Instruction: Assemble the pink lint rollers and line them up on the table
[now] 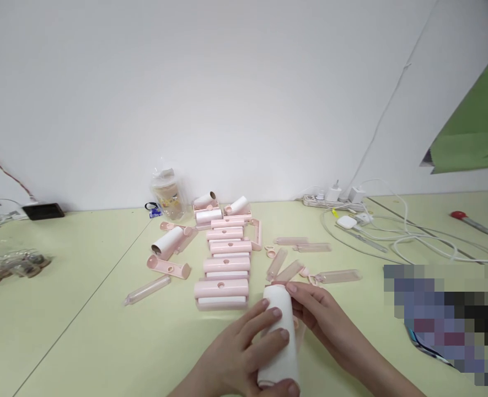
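Note:
A white paper roll (pixel 280 342) stands out in front of me, its long side pointing away. Wrapped over its left side are the fingers of my left hand (pixel 244 353), with the thumb at its near end. My right hand (pixel 322 314) pinches at the roll's far end, where a bit of pink plastic shows. Part of a pink and clear piece peeks out below the roll on its right; the rest is hidden. Just beyond, pink roller cases (pixel 221 289) with white rolls lie in a column.
Left of the column are a loose white roll (pixel 168 241), a pink cover (pixel 168 268) and a clear plastic cover (pixel 148 290). Several clear covers (pixel 338 276) lie to the right. Behind stand a bagged cup (pixel 168 196) and a power strip (pixel 330 204) with cables. A red-handled screwdriver (pixel 475 223) lies far right.

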`<action>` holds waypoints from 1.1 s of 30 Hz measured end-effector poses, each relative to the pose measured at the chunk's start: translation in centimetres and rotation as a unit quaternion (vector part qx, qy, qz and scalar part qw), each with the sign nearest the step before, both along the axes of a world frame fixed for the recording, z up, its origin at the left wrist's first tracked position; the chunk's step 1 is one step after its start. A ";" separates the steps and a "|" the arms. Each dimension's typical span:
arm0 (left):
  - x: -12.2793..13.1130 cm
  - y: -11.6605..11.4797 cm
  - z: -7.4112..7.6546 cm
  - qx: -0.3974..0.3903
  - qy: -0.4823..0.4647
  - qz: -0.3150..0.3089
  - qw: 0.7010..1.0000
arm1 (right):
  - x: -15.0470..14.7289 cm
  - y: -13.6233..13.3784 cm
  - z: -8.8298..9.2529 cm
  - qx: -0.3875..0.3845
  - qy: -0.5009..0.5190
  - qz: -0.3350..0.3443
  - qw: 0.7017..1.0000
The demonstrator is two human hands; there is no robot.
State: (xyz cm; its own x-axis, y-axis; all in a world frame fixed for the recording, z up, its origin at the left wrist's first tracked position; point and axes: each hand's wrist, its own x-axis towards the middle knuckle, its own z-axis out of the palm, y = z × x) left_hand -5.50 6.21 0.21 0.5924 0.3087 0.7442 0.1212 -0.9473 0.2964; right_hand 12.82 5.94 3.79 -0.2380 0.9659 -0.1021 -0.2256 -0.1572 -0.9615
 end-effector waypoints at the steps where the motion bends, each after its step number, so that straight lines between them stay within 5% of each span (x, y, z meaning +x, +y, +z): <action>1: 0.0 0.0 0.0 0.005 -0.002 -0.002 1.000 | 0.1 0.0 0.0 0.003 -0.007 -0.002 1.000; 15: 0.0 -0.1 0.4 0.008 0.011 0.006 1.000 | -0.1 -0.2 -0.1 0.046 -0.105 -0.069 0.991; 21: 0.1 -0.2 0.4 0.010 -0.002 0.002 1.000 | 0.7 -0.1 -0.3 0.113 -0.133 -0.027 0.984; 27: 0.6 0.3 0.3 0.007 -0.064 0.035 0.997 | 1.2 -1.3 -1.2 0.182 -0.220 0.107 0.952; 33: 0.4 0.7 0.2 0.048 0.006 0.053 0.997 | -0.4 -2.3 -2.1 0.216 -0.263 0.041 0.940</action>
